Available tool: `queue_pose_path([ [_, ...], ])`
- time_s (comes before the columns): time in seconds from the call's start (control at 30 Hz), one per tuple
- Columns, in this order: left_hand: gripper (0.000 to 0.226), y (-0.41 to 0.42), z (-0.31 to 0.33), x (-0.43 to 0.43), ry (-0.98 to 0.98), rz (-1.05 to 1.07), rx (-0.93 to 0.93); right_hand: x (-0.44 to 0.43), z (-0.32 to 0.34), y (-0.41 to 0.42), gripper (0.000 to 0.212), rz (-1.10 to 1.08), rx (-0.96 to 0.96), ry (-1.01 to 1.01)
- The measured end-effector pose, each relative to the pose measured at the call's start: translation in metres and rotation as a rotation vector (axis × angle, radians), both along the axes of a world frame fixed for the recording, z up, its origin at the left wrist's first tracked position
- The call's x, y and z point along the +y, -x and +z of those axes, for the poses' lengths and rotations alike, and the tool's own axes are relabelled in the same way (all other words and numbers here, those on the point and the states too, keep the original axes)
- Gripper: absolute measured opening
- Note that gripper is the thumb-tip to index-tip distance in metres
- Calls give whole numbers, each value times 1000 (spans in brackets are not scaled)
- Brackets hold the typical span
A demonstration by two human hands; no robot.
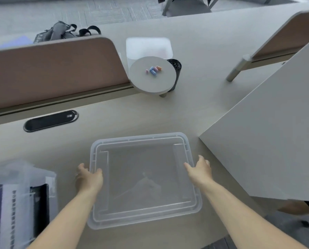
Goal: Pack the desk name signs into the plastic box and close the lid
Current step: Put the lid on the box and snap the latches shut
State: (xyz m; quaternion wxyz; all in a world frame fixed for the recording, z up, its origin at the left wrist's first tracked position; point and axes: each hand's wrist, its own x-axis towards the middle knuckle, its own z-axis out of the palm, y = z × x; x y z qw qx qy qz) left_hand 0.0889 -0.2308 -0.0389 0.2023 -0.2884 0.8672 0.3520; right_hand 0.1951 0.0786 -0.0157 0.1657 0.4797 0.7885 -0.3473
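Observation:
A clear plastic box [144, 217] sits on the desk in front of me with its translucent lid [143, 178] lying on top. My left hand [88, 178] holds the lid's left edge, thumb over the rim and fingers down the side. My right hand [199, 169] straddles the right edge, with its thumb on the rim and its fingers spread outside it. A blurred stack of clear desk name signs [21, 203] with dark printed inserts lies at the lower left, apart from the box.
A brown desk divider [51, 69] runs along the back left, with a black cable slot [50, 120] in front of it. A round grey stand [152, 75] with small coloured pieces, a white bin [148, 47] and a black cup [175, 69] stand behind. A grey panel [266, 132] rises on the right.

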Motion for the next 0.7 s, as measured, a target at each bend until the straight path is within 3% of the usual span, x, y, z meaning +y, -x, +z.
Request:
queue_pose_path([
  [0.1, 21, 1, 2, -1, 48, -71, 13, -6, -10, 0, 79, -19, -40, 87],
  [0.13, 18, 2, 4, -2, 43, -67, 46, -7, -11, 0, 77, -27, -19, 77],
  [0.3, 32, 13, 29, -18, -97, 32, 198, -3, 13, 2, 56, -72, 159, 9],
  [0.47, 32, 26, 92, -43, -390, 122, 351, 0, 73, 18, 25, -173, 464, 61],
  [0.7, 35, 20, 191, -130, -427, 241, 580, -57, 155, 66, 11, 9, 677, 210],
])
